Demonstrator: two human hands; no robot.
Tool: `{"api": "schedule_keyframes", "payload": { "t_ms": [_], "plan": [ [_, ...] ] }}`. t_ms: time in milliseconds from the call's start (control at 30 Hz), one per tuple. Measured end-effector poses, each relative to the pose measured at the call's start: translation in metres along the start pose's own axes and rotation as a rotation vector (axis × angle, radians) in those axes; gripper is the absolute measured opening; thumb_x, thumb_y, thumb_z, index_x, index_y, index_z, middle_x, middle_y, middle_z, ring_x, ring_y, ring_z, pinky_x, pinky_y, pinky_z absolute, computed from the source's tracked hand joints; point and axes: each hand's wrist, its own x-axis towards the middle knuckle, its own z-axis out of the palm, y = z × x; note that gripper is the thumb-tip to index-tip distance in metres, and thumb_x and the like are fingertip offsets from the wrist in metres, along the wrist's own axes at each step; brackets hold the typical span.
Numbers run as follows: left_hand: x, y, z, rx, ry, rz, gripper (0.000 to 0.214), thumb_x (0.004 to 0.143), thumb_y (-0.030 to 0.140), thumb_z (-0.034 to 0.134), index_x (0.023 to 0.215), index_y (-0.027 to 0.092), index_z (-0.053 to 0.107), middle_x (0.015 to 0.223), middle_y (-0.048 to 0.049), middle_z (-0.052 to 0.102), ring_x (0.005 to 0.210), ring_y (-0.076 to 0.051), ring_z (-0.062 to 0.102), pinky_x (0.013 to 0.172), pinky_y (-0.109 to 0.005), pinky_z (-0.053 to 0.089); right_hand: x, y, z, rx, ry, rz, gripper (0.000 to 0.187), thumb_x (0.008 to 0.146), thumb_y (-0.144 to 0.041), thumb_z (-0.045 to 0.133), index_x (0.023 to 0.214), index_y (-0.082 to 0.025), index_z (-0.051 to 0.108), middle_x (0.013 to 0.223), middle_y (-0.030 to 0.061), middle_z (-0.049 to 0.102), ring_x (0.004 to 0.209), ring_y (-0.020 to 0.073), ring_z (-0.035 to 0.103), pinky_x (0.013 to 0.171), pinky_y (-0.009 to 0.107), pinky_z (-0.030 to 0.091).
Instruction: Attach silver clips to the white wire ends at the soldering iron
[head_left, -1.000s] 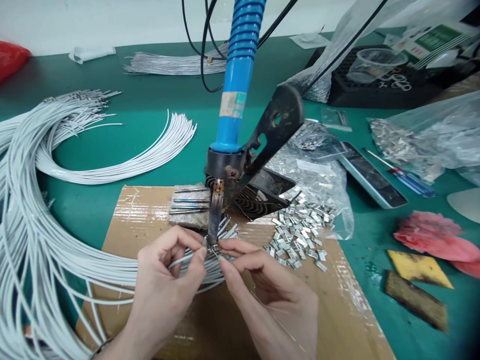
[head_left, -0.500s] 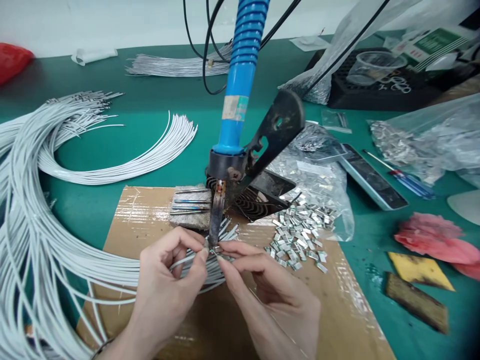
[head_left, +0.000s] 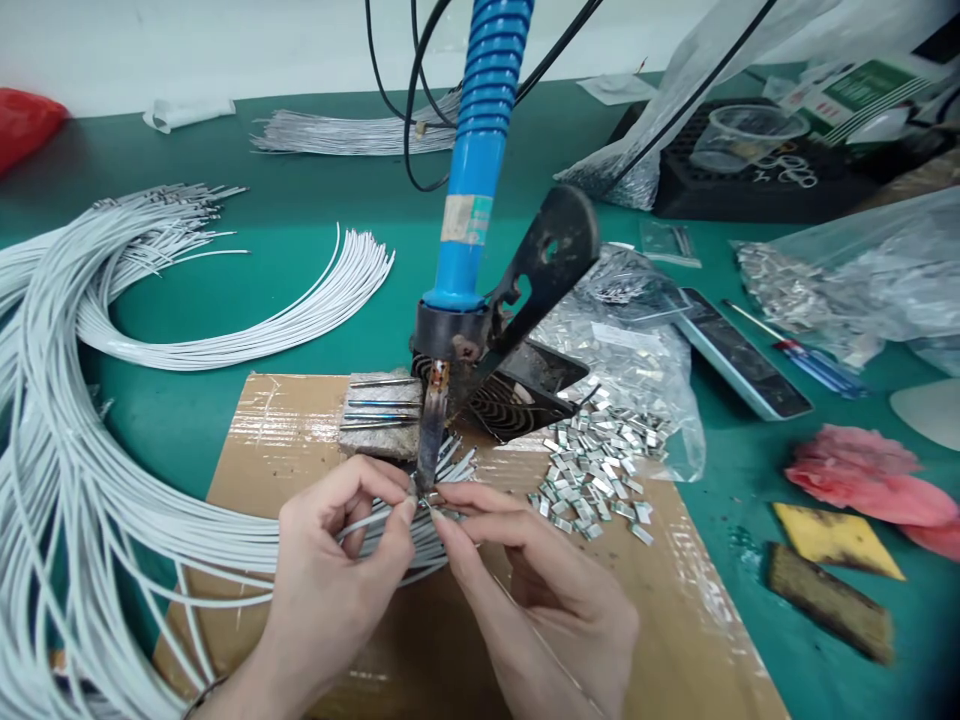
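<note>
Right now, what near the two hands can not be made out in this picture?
All in the head view:
- small piece at the soldering iron tip: too small, covered by the grip of left hand and right hand.
- Iron's handle top: cut off by the upper edge.
- white wires: ends run past the left edge, partly under the left hand.

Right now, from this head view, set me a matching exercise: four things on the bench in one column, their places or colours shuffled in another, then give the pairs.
1. soldering iron
2. metal clips
3. phone
4. white wires

A. loose pile on the cardboard
B. curved bundles at the left
C. blue handle, clamped in a black stand
D. flat on the green table, at the right

Pairs: 1-C, 2-A, 3-D, 4-B.
</note>
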Motion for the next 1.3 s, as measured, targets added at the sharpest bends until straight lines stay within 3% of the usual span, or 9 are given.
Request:
{"api": "schedule_keyframes", "payload": {
  "t_ms": [333, 833, 900, 1000, 1033, 1100, 1133, 1200, 1300],
  "plan": [
    [0.004, -0.004, -0.001, -0.027, -0.040, 0.025, 0.013, 0.077, 0.013, 0.072, 0.067, 0.020, 0.067, 0.077, -0.0006, 0.071, 0.062, -0.013, 0.062, 0.050, -0.019, 0.044, -0.001, 0.002, -0.002, -0.023, -0.008, 0.035, 0.018, 0.086, -0.014, 0.075, 0.071, -0.023, 0.072, 0.095, 0.0049, 0.081, 0.093, 0.0213, 0.077, 0.079, 0.028, 0.059],
    [0.007, -0.001, -0.003, -0.016, -0.087, 0.013, 0.014, 0.078, 0.014, 0.069, 0.066, 0.020, 0.064, 0.077, -0.0014, 0.071, 0.063, -0.013, 0.064, 0.054, -0.019, 0.048, -0.002, 0.002, -0.001, 0.016, -0.024, 0.038, 0.018, 0.087, -0.014, 0.073, 0.072, -0.023, 0.070, 0.097, 0.0027, 0.081, 0.093, 0.0183, 0.076, 0.082, 0.026, 0.057],
    [0.003, -0.004, -0.004, -0.024, -0.096, -0.016, 0.014, 0.078, 0.014, 0.069, 0.067, 0.020, 0.063, 0.078, -0.0015, 0.071, 0.064, -0.013, 0.064, 0.054, -0.019, 0.047, -0.003, 0.002, -0.004, 0.015, 0.029, 0.063, 0.014, 0.089, -0.017, 0.073, 0.077, -0.024, 0.070, 0.094, 0.0017, 0.080, 0.090, 0.0171, 0.076, 0.081, 0.025, 0.057],
    [-0.013, -0.015, -0.005, 0.007, -0.111, -0.045, 0.015, 0.080, 0.014, 0.068, 0.067, 0.020, 0.062, 0.077, -0.0001, 0.070, 0.053, -0.009, 0.054, 0.046, -0.019, 0.038, 0.000, 0.007, -0.020, 0.040, 0.226, 0.125, 0.010, 0.092, -0.023, 0.073, 0.083, -0.024, 0.070, 0.073, -0.0034, 0.072, 0.069, 0.0115, 0.070, 0.068, 0.018, 0.054],
    [-0.021, -0.020, -0.006, 0.021, -0.144, -0.047, 0.016, 0.080, 0.014, 0.067, 0.067, 0.021, 0.061, 0.077, 0.0004, 0.071, 0.049, -0.008, 0.048, 0.044, -0.019, 0.033, 0.002, 0.010, -0.028, 0.088, 0.280, 0.138, 0.016, 0.094, -0.028, 0.071, 0.079, -0.023, 0.070, 0.066, -0.0040, 0.068, 0.064, 0.0107, 0.066, 0.064, 0.018, 0.053],
    [-0.035, -0.029, -0.009, 0.088, -0.279, 0.016, 0.017, 0.081, 0.010, 0.065, 0.069, 0.022, 0.062, 0.072, 0.0009, 0.072, 0.044, -0.009, 0.046, 0.041, -0.021, 0.031, 0.004, 0.016, -0.048, 0.312, 0.274, 0.178, 0.029, 0.096, -0.040, 0.067, 0.075, -0.021, 0.076, 0.068, -0.0001, 0.070, 0.068, 0.0134, 0.068, 0.068, 0.021, 0.055],
    [-0.041, -0.034, -0.012, 0.146, -0.373, 0.120, 0.017, 0.078, 0.008, 0.067, 0.070, 0.022, 0.064, 0.072, 0.0012, 0.073, 0.045, -0.009, 0.049, 0.041, -0.022, 0.032, 0.005, 0.019, -0.058, 0.352, 0.269, 0.196, 0.037, 0.096, -0.049, 0.064, 0.079, -0.020, 0.080, 0.073, 0.0034, 0.075, 0.070, 0.0163, 0.070, 0.071, 0.025, 0.058],
    [-0.048, -0.043, -0.019, 0.232, -0.504, 0.359, 0.021, 0.075, 0.003, 0.071, 0.071, 0.023, 0.069, 0.079, 0.0013, 0.076, 0.066, -0.015, 0.065, 0.062, -0.025, 0.049, 0.005, 0.023, -0.077, 0.413, 0.290, 0.247, 0.042, 0.092, -0.053, 0.063, 0.085, -0.018, 0.084, 0.082, 0.0080, 0.079, 0.075, 0.0192, 0.072, 0.073, 0.029, 0.060],
    [-0.048, -0.061, -0.030, 0.464, -0.472, 0.571, 0.027, 0.088, 0.003, 0.065, 0.108, 0.021, 0.070, 0.095, -0.0041, 0.074, 0.086, -0.018, 0.069, 0.085, -0.030, 0.055, 0.001, 0.027, -0.095, 0.390, 0.315, 0.271, 0.037, 0.088, -0.056, 0.067, 0.082, -0.022, 0.079, 0.060, -0.0008, 0.065, 0.056, 0.0134, 0.059, 0.057, 0.024, 0.053]
  ]
}}
